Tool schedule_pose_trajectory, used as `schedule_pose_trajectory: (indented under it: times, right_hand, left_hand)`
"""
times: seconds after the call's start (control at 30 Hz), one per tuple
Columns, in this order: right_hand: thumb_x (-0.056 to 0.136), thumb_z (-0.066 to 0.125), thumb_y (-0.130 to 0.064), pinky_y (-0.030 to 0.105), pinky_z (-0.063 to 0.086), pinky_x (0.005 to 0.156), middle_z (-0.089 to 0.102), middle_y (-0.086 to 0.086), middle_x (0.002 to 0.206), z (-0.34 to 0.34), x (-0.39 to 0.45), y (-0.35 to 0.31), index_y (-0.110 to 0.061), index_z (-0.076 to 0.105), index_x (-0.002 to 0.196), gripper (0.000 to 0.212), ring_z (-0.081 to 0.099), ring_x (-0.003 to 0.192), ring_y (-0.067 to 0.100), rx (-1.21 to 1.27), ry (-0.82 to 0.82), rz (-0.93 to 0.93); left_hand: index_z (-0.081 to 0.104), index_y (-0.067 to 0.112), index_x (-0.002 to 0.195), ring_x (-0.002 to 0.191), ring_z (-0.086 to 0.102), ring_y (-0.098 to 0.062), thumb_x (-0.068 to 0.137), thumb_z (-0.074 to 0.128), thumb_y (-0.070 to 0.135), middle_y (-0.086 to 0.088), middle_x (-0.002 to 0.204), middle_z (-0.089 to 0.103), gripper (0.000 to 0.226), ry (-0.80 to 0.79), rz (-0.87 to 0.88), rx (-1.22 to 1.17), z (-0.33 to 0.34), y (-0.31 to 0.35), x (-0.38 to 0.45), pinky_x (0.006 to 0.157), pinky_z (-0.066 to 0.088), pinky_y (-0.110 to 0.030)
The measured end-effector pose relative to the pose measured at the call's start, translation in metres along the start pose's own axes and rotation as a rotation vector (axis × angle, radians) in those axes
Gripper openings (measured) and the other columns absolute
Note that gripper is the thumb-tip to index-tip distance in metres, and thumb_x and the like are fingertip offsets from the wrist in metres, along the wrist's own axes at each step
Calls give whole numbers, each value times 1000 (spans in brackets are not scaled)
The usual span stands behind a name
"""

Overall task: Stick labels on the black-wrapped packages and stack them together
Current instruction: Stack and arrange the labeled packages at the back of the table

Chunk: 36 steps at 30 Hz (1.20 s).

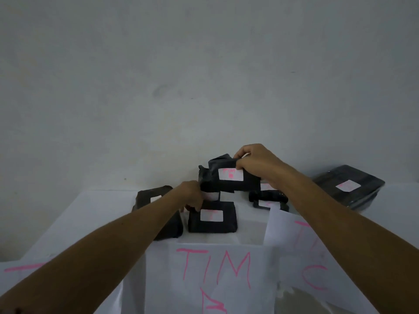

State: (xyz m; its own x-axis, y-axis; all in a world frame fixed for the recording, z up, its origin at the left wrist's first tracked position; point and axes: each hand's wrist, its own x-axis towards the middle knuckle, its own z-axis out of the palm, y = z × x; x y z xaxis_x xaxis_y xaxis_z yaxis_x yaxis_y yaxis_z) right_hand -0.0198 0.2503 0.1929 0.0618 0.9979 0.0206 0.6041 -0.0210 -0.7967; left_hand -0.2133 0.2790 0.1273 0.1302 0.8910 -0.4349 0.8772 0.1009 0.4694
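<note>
Two hands are working the lifted package point(229, 177) at the centre of the frame, just right of middle. Your right hand point(256, 163) is gripping its upper right edge, fingers curled over the top and thumb in front beside the white label point(230, 174). Your left hand point(192, 194) is meeting the package's lower left corner; its fingers are curled, but whether they are pinching the wrap or the package beneath appears uncertain, as the view there is dim.

You are holding the package above a labelled package point(212, 217) lying flat on the white table point(90, 211), lower centre. To stack well, you are advised to square the edges, keep the label facing up, and lower evenly with both hands. More labelled packages are lying at centre left point(149, 197), centre right point(268, 199) and far right point(349, 185). The loose plastic wrap is likely to slip, so be supporting the underside.
</note>
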Motion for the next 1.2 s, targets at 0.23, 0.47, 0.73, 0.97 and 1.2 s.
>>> schedule_pose_trajectory:
  times: [0.23,0.47,0.73,0.97,1.2]
  right_hand:
    - [85,62,-5,36,59,78,69,3,95,-1,2,-3,-14,75,98,21,65,92,23,-168,-245,77]
    - [92,54,5,49,59,93,65,15,118,46,4,-7,-12,69,111,29,65,111,36,-185,-510,199]
    - [95,58,-5,34,52,91,59,15,128,80,5,17,-9,61,124,30,59,108,29,-615,-301,-119]
    - [93,62,-13,23,48,76,66,5,116,18,-26,17,-20,71,103,14,61,89,16,-588,-236,-199]
    - [92,59,-16,22,49,77,69,-6,94,-61,-109,28,-20,74,96,16,65,86,11,-560,-28,-210]
  left_hand:
    - [58,-9,122,101,72,-35,94,65,3,-24,120,66,31,-42,27,231,-34,8,4,84,62,-45]
    - [56,-8,130,91,76,-29,96,56,-3,-19,114,72,34,-139,20,274,-46,7,-4,76,64,-42]
    - [54,-6,134,100,74,-25,97,60,0,-22,120,70,38,-91,84,276,-39,3,-23,86,62,-39]
    - [69,1,111,90,75,-18,96,60,6,-13,106,75,18,21,306,245,-39,38,-65,83,63,-37]
    - [72,11,101,75,75,-9,91,59,8,-3,87,77,17,159,612,113,6,97,-143,70,63,-26]
